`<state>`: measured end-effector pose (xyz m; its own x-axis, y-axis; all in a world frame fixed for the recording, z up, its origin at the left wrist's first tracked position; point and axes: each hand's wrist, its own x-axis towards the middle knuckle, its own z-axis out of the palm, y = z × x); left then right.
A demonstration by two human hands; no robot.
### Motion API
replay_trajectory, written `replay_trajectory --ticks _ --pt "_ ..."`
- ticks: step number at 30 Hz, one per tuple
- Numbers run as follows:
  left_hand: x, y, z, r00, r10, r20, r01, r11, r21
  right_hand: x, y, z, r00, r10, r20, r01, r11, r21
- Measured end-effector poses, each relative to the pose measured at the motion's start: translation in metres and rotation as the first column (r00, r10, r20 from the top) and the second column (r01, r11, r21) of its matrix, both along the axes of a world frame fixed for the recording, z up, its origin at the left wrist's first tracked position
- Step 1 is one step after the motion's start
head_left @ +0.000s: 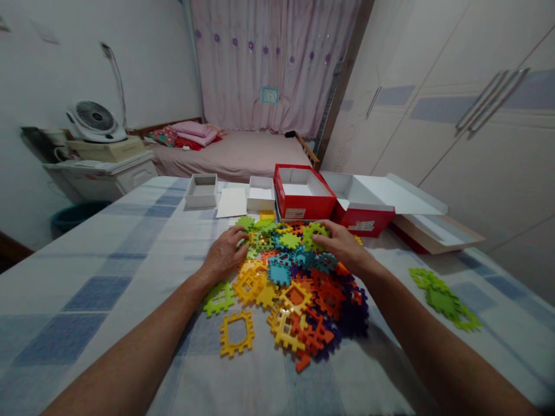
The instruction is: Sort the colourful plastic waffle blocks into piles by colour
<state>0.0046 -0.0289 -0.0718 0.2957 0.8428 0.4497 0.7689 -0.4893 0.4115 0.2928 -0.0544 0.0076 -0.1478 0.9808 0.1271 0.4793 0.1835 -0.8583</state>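
Observation:
A loose heap of plastic interlocking building tiles (280,271) in green, yellow, teal, orange and purple lies on the checked cloth before me. At its upper right, my right hand (342,242) pinches a green tile (314,236) between thumb and fingers. My left hand (226,251) rests at the heap's left edge, thumb and fingers apart, beside another green tile (245,223); its fingertips partly overlap the tiles. Nearer to me lies a yellow frame-shaped tile (237,334), separate from the heap.
Behind the heap stand a small grey-white box (202,199), a white box (261,202), a red box (306,206) and an open red box with lid (362,219). Several green tiles (443,300) lie joined or overlapping at right. A bed (260,151) is beyond.

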Motion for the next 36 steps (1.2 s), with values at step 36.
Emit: replay_trajectory --ticks 36 --pt "-0.011 0.016 -0.01 0.998 -0.058 0.024 0.057 0.998 0.02 0.114 -0.071 0.001 0.845 -0.423 -0.329 0.445 0.895 -0.009"
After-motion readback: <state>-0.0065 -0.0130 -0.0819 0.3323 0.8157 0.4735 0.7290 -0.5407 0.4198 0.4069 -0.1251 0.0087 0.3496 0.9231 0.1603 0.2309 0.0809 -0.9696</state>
